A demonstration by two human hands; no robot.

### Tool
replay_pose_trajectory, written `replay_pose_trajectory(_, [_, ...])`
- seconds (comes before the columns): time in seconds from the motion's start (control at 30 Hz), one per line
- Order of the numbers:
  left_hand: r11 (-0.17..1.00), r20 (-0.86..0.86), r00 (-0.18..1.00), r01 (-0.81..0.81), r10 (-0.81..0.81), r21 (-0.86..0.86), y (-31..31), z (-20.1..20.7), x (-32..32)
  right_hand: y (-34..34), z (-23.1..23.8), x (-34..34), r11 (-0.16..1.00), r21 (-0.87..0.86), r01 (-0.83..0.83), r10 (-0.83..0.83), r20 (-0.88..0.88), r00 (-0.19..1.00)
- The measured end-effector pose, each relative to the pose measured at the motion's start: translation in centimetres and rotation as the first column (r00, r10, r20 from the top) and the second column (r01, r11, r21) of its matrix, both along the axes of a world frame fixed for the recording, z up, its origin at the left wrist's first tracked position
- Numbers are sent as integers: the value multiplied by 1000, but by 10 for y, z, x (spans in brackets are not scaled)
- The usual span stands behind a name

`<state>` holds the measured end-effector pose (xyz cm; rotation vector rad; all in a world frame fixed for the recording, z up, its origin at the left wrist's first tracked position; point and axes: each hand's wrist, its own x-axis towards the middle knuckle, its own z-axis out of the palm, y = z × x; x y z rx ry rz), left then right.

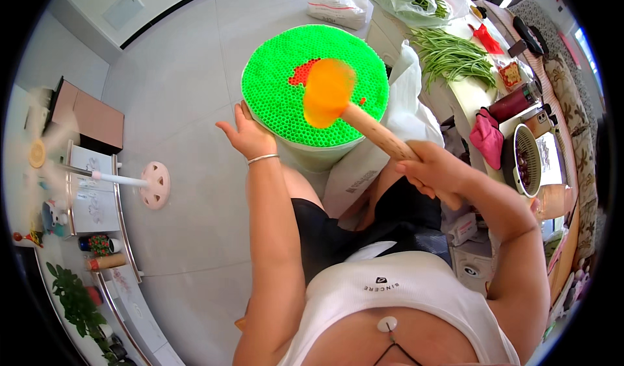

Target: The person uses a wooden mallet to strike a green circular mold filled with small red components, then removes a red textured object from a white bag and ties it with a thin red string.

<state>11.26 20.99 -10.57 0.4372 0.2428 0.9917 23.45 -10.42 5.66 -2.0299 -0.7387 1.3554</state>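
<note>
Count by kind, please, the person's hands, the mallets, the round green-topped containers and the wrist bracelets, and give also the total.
Hands: 2 (left hand, right hand)
Mallet: 1
Round green-topped container: 1
Wrist bracelet: 1
Total: 5

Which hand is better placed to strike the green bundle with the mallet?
Probably the right hand: it grips the mallet by its wooden handle, over the green bundle. The left hand is open beside it.
</note>
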Motion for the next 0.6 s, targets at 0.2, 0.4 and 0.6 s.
replay_pose_trajectory(0.2, [998, 16, 999, 30, -32, 64, 2, -7, 10, -9, -47, -8, 997, -41, -62, 65, 90, 994])
replay_pose_trajectory(0.4, [851, -426, 785, -232, 450, 471, 6, -25, 4, -32, -28, 8, 980, 110, 168, -158, -94, 983])
replay_pose_trajectory(0.6, [172, -296, 339, 350, 893, 921, -58, 1, 19, -35, -42, 43, 970, 44, 240, -241, 21, 970])
